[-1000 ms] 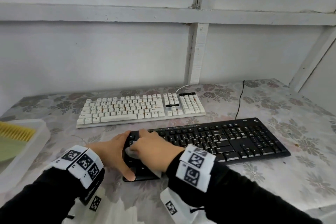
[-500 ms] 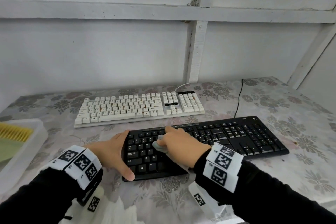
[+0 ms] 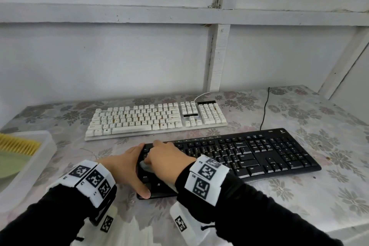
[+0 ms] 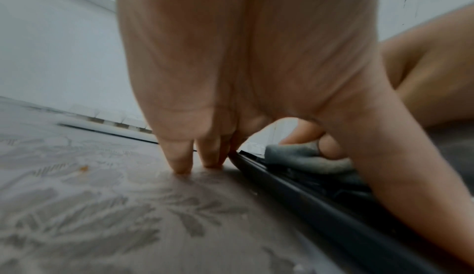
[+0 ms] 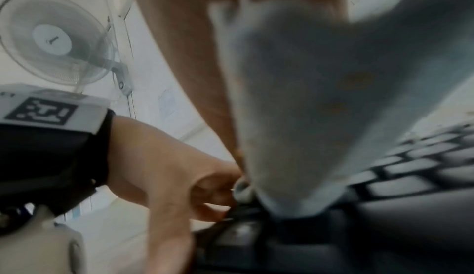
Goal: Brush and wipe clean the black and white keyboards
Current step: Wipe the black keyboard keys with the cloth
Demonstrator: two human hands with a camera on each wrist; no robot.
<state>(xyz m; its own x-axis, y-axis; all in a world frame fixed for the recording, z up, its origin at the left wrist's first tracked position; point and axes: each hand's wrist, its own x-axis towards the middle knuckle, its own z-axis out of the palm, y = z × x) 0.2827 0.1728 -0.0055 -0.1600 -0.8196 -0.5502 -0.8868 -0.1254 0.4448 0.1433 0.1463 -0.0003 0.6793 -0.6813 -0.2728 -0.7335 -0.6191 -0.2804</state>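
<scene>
The right hand slides the grey cloth back left — onto the black keyboard's left-end keys, beside the left hand.

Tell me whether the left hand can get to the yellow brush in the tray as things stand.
Probably yes. The yellow brush lies uncovered in the tray to the left, with only bare tablecloth between. But the left hand is steadying the black keyboard and would have to let go.

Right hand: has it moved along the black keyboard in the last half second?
Yes. The right hand with the cloth slid back toward the black keyboard left end, near the left hand.
</scene>
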